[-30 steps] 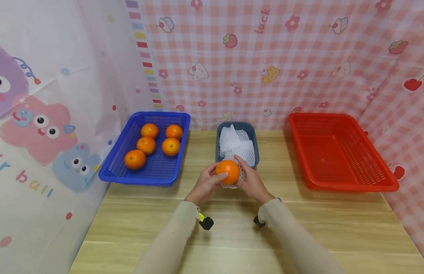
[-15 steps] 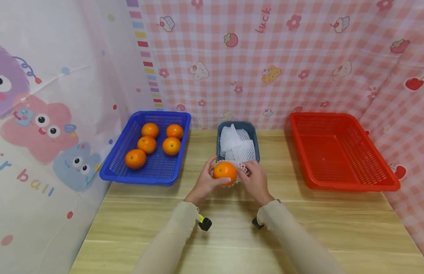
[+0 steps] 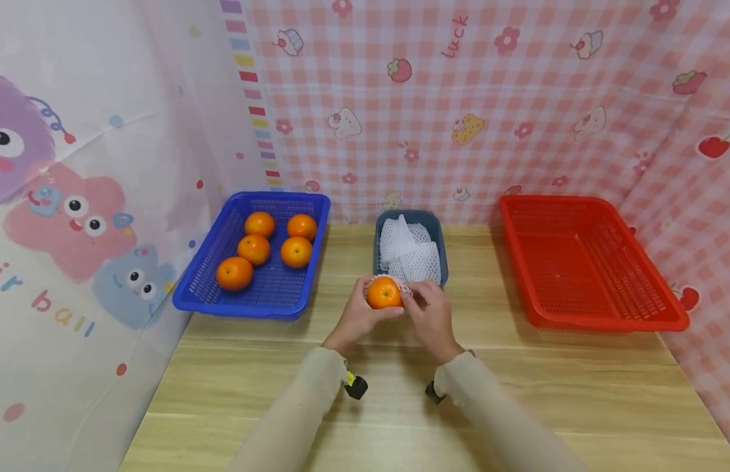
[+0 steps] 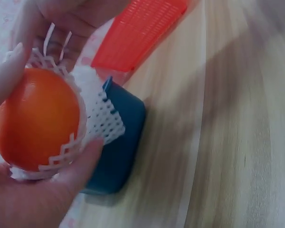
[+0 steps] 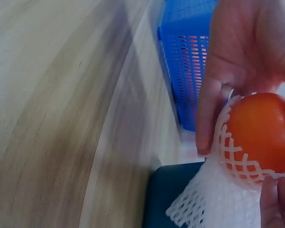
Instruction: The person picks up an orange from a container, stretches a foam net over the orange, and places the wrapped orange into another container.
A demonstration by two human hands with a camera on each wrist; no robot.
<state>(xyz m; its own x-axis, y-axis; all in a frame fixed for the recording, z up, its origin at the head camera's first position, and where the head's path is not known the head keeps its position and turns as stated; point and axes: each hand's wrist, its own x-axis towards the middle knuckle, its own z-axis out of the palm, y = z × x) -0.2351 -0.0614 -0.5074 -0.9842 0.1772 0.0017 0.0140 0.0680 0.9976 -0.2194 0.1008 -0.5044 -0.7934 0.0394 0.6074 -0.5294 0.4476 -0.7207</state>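
My left hand (image 3: 358,320) holds an orange (image 3: 383,293), thumb along its near side. Around the far part of the orange lies a white foam fruit net (image 4: 61,156), leaving much of the peel bare. My right hand (image 3: 432,320) pinches the net's edge at the orange's right side. In the right wrist view the mesh (image 5: 237,164) covers one side of the fruit, and my right fingertips (image 5: 271,202) are at its rim. Just beyond both hands is a small dark teal basket (image 3: 442,262) with more white foam nets (image 3: 422,261) in it.
On the left stands a blue basket (image 3: 308,278) with several oranges (image 3: 234,273). A red basket (image 3: 607,322) stands on the right. All rest on a wooden table (image 3: 394,419), with patterned cloth (image 3: 424,98) behind.
The net has been drawn up round the orange's far and right sides. My right hand has turned inward and closed in on the orange; the left keeps holding it.
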